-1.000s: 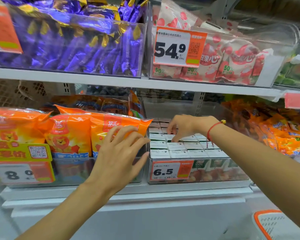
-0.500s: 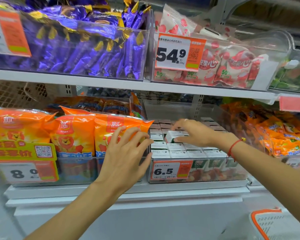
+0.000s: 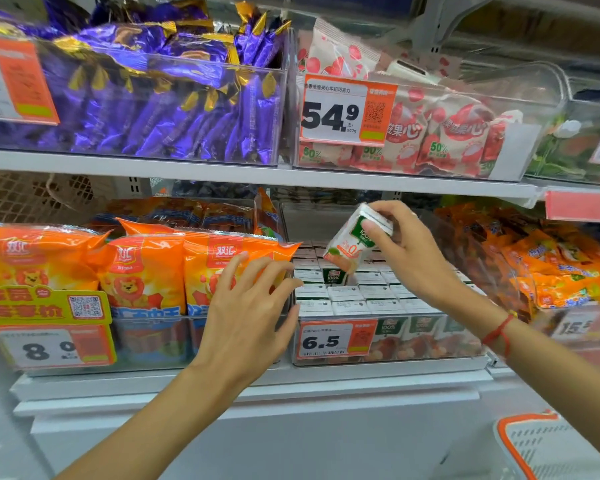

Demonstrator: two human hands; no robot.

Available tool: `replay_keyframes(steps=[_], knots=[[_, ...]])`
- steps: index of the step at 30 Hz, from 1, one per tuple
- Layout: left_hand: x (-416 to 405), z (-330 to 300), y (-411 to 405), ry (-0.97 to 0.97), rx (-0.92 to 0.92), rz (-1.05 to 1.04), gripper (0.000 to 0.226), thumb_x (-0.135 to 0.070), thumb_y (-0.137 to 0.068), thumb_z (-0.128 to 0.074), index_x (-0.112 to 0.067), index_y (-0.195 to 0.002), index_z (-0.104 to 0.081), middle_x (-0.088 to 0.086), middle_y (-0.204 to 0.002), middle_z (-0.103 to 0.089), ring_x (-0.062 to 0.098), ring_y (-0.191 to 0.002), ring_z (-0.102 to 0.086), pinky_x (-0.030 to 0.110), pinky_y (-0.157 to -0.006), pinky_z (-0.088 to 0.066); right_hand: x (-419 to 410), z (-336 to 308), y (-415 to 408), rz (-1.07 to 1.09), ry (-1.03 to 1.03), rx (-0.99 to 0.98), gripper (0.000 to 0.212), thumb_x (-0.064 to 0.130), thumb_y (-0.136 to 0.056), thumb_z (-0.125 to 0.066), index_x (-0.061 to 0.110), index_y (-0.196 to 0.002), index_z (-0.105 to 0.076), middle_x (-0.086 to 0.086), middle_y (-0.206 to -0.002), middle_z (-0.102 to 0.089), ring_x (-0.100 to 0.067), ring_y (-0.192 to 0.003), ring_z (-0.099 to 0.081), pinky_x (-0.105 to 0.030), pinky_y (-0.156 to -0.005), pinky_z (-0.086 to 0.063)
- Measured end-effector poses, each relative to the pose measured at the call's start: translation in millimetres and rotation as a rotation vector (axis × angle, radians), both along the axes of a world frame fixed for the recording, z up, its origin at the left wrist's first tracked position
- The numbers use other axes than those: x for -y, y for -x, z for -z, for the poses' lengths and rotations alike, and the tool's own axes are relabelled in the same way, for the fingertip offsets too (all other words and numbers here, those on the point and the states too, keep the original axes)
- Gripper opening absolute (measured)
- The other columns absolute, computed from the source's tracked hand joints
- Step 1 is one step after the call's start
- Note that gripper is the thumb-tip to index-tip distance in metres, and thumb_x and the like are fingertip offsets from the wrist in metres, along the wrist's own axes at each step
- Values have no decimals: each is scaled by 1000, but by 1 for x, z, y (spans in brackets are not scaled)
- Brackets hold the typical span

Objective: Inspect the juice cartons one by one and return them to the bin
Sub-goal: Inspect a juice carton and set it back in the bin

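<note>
The left hand point(image 3: 246, 306) is open, its fingers spread beside the bin's point(image 3: 388, 358) left wall, probably to steady it. Farther in, the right hand point(image 3: 409, 258) pinches one juice carton point(image 3: 352, 245) by its top (tilted, likely for reading its face), just above the gap among the packed cartons point(image 3: 361, 299).

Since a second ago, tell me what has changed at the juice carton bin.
The right hand, then reaching down among the packed cartons, has pinched one juice carton and lifted it out, tilted, above the bin, leaving a gap in its row. The left hand stays open at the bin's left edge.
</note>
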State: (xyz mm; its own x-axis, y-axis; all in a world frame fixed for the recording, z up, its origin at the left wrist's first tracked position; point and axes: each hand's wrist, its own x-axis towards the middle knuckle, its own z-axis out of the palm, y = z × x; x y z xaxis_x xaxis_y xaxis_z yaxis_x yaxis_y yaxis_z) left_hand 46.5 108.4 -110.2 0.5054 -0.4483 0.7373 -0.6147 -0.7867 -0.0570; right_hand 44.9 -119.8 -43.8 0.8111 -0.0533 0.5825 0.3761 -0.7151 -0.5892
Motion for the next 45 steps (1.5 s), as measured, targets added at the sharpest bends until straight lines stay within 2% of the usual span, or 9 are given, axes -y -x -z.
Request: replay_keyframes(steps=[3, 7, 11, 15, 27, 36, 40, 42, 45], knots=[[10, -9, 15, 217, -69, 158, 41, -46, -89, -57, -22, -121, -65, -5, -129, -60, 13, -125, -47, 32, -115, -28, -11, 1, 35, 5, -272, -12, 8, 26, -96, -55, 27, -102, -61, 9, -102, -65, 4, -88, -61, -12, -70, -49], [31, -18, 46, 515, -563, 386, 77, -68, -73, -67, -40, -140, -39, -28, -137, -42, -15, -122, -37, 2, -98, -31, -26, 7, 82, -51, -666, -172, 8, 27, -91, -61, 24, -96, -67, 5, -84, -74, -1, -75, -70, -14, -56, -53], [42, -15, 58, 710, -827, 506, 47, -36, -69, -85, -33, -113, -69, -18, -100, -73, 0, -88, -68, 15, -72, -55, -30, 19, 113, -21, -835, -270, 24, 35, -81, -70, 18, -98, -70, -5, -87, -76, -17, -78, -74, -27, -59, -58], [41, -3, 65, 760, -1009, 601, 29, -20, -74, -84, -31, -99, -75, -12, -91, -77, 6, -84, -72, 24, -73, -58, -25, 25, 125, -20, -931, -370, 42, 42, -69, -72, 10, -95, -70, -8, -86, -76, -15, -70, -73, -22, -56, -55], [102, 14, 93, 1000, -947, 604, 20, -32, -78, -75, -30, -98, -76, -4, -85, -76, 13, -78, -69, 33, -72, -56, 8, 52, 151, -122, -953, -605, 30, 36, -87, -66, 16, -108, -69, 0, -100, -75, -12, -89, -72, -25, -78, -58], [248, 74, 134, 438, -933, 594, 57, -62, -81, -56, -48, -134, -44, -18, -129, -61, 9, -114, -58, 33, -95, -49, 150, 87, 189, 256, -1001, -524, 25, 35, -96, -55, 14, -91, -67, 0, -70, -68, -12, -66, -64, -21, -64, -52], [308, 127, 141, 194, -936, 681, 49, -47, -94, -54, -45, -140, -37, -19, -145, -45, -1, -127, -36, 26, -101, -36, 219, 147, 212, 308, -951, -667, 26, 37, -81, -70, 20, -63, -62, 3, -61, -56, -11, -63, -58, -22, -67, -49], [329, 160, 130, -22, -866, 644, 54, -42, -99, -46, -37, -150, -29, -12, -157, -31, 5, -143, -23, 26, -114, -20, 247, 189, 219, 375, -920, -694, 16, 30, -76, -78, 20, -78, -66, 1, -69, -58, -11, -66, -56, -19, -64, -48], [343, 208, 109, -314, -771, 564, 57, -47, -102, -34, -33, -154, -16, -8, -163, -14, 11, -150, -8, 30, -121, -7, 285, 266, 223, 542, -854, -711, 51, 5, -76, -80, 18, -111, -45, -9, -76, -60, -13, -58, -53, -18, -52, -44]])
